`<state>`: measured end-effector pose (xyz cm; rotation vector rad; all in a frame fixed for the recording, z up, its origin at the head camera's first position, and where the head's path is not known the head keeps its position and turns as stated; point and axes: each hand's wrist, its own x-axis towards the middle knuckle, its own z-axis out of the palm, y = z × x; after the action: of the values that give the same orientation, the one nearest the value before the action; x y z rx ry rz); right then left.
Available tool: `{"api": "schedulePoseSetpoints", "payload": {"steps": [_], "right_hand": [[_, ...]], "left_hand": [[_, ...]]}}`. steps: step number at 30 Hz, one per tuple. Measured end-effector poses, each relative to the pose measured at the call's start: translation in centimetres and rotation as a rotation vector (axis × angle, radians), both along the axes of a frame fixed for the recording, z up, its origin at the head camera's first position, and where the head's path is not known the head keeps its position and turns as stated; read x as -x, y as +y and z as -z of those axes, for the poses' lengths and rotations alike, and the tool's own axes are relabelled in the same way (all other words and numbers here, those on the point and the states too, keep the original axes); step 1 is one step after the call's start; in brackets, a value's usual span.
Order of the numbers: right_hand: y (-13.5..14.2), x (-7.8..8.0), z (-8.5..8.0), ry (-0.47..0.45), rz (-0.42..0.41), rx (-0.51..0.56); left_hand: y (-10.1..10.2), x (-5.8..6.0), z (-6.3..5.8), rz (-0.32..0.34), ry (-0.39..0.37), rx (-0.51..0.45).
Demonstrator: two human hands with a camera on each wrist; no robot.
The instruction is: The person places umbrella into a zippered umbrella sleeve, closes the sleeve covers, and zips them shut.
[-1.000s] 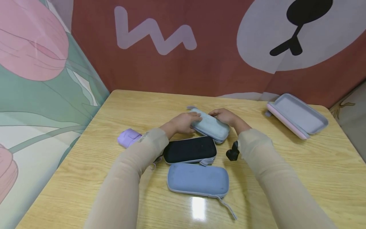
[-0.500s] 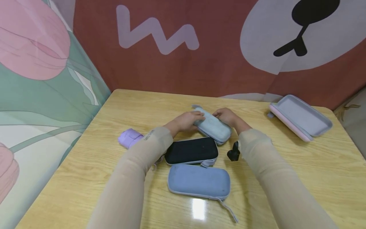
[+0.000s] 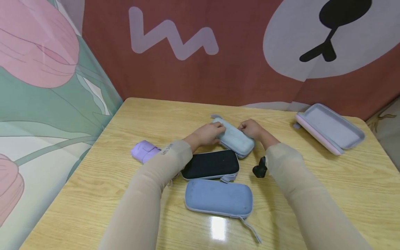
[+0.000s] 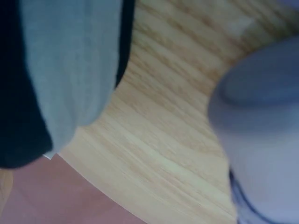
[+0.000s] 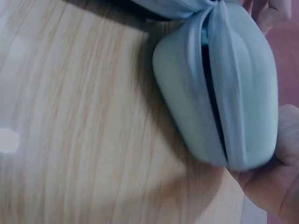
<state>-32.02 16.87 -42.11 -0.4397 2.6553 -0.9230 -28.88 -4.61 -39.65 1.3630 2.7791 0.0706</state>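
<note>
In the head view a light blue zip pencil case (image 3: 235,139) lies slantwise near the back of the table. My left hand (image 3: 206,134) grips its left side, thumb and fingers on the shell. My right hand (image 3: 252,129) has curled fingers at the case's far edge; what they pinch there is hidden. The right wrist view shows a dark gap along the zip on the end of the light blue case (image 5: 217,93), with the right hand (image 5: 280,172) behind it. Touching its near side is a black pencil case (image 3: 210,165).
A blue pencil case (image 3: 218,197) with a strap lies nearest me. At left is a folded purple item (image 3: 143,151), partly behind the left sleeve. An opened pink and grey case (image 3: 331,126) stands back right. A small black device (image 3: 260,168) hangs by the right sleeve.
My right hand's fingers have slid a little to the right along the far edge of the light blue case and curled more. The left hand keeps its grip. The head view has shifted slightly.
</note>
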Motion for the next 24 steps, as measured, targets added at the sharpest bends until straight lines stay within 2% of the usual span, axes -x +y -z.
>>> {"api": "schedulePoseSetpoints", "payload": {"steps": [2, 5, 8, 17, 24], "right_hand": [[0.1, -1.1, -0.8, 0.003, -0.014, -0.001], [0.8, -1.6, -0.8, -0.021, 0.004, 0.014], [1.3, -1.9, -0.7, -0.044, 0.024, 0.034], [2.1, -2.4, -1.0, -0.025, 0.03, 0.061], [2.2, -2.6, -0.6, -0.015, 0.052, 0.076]], "left_hand": [[0.0, -0.1, -0.1, -0.009, -0.01, 0.009], [-0.1, -0.1, 0.0, -0.028, -0.02, 0.02], [-0.2, -0.2, 0.0, -0.043, -0.022, 0.019], [0.3, -0.2, -0.1, -0.069, -0.048, 0.028], [1.0, 0.1, -1.1, -0.071, -0.046, 0.102]]}}
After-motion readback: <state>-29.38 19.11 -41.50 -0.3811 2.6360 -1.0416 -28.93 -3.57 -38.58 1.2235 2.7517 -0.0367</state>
